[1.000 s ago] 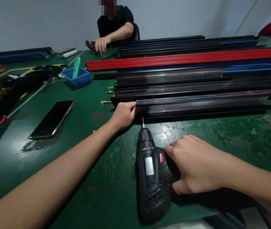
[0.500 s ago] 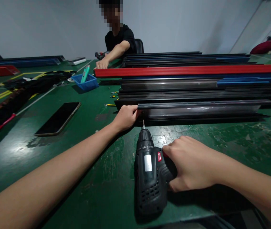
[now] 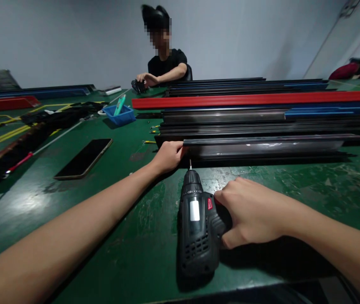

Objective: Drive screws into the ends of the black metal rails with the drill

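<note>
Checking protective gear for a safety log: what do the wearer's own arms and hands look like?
The left hand and right hand are bare: no gloves, rings or watch visible. The left forearm and right forearm are uncovered, with no sleeve in view.

I take the blue bin [image 3: 119,115] on the green table [image 3: 294,177] as my marker. A teal tool [image 3: 119,105] stands slanted inside it. Nearer me and a little left of the bin, a dark phone [image 3: 83,158] lies flat. Just right of the bin a long red rail [image 3: 256,100] begins and runs off rightward over a stack of dark rails [image 3: 230,126], with a blue strip [image 3: 325,112] among them. Behind the bin sits a person [image 3: 167,67] in black, holding a small dark object [image 3: 139,85], possibly a tool; it is too far off to tell. Left of the bin lies a long dark bundle [image 3: 24,139].
</note>
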Available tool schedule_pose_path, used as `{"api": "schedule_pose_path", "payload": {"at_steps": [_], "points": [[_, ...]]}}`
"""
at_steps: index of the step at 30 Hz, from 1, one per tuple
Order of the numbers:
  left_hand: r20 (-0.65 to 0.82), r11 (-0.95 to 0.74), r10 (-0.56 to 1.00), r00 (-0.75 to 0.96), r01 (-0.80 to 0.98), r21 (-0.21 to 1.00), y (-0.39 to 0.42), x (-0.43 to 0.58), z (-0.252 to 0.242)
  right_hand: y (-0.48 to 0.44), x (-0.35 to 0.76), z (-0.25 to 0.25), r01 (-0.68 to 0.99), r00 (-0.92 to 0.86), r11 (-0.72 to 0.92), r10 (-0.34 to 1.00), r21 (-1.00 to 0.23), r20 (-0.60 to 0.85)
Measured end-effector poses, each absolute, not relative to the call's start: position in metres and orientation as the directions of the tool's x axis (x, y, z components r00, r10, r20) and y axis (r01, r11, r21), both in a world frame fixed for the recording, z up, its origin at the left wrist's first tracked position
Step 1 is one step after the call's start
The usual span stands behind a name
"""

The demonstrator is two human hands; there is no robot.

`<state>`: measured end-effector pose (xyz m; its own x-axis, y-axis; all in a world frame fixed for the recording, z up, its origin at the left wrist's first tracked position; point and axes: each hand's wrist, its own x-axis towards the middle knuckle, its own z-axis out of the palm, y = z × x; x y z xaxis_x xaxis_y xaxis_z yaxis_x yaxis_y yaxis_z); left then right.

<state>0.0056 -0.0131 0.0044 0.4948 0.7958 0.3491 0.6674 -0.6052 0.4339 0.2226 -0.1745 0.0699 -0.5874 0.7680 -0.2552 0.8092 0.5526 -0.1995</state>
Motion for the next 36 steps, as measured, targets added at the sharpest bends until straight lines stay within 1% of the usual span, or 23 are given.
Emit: {"api": "schedule_pose_path", "payload": {"at_steps": [6,12,18,24,36], "points": [[0.341,-0.615,0.789,0.511,0.646,0.452,-0.009,0.005,0.005,-0.173,0.223,0.070,0.797,-0.603,0.560,0.761,-0.227,-0.238],[0.276,-0.626,0.772,0.573,0.605,0.493,0.001,0.001,0.005,-0.173,0.225,0.069,0.788,-0.614,0.569,0.755,-0.234,-0.231],[0.347,-0.642,0.765,0.543,0.594,0.485,-0.002,0.003,0.003,-0.172,0.225,0.069,0.791,-0.610,0.565,0.759,-0.235,-0.229],[0.368,-0.661,0.750,0.550,0.598,0.452,-0.003,0.005,0.003,-0.173,0.226,0.070,0.792,-0.608,0.555,0.757,-0.256,-0.239],[0.377,-0.668,0.744,0.551,0.616,0.417,-0.001,0.003,0.002,-0.175,0.226,0.070,0.800,-0.598,0.557,0.769,-0.222,-0.226]]}}
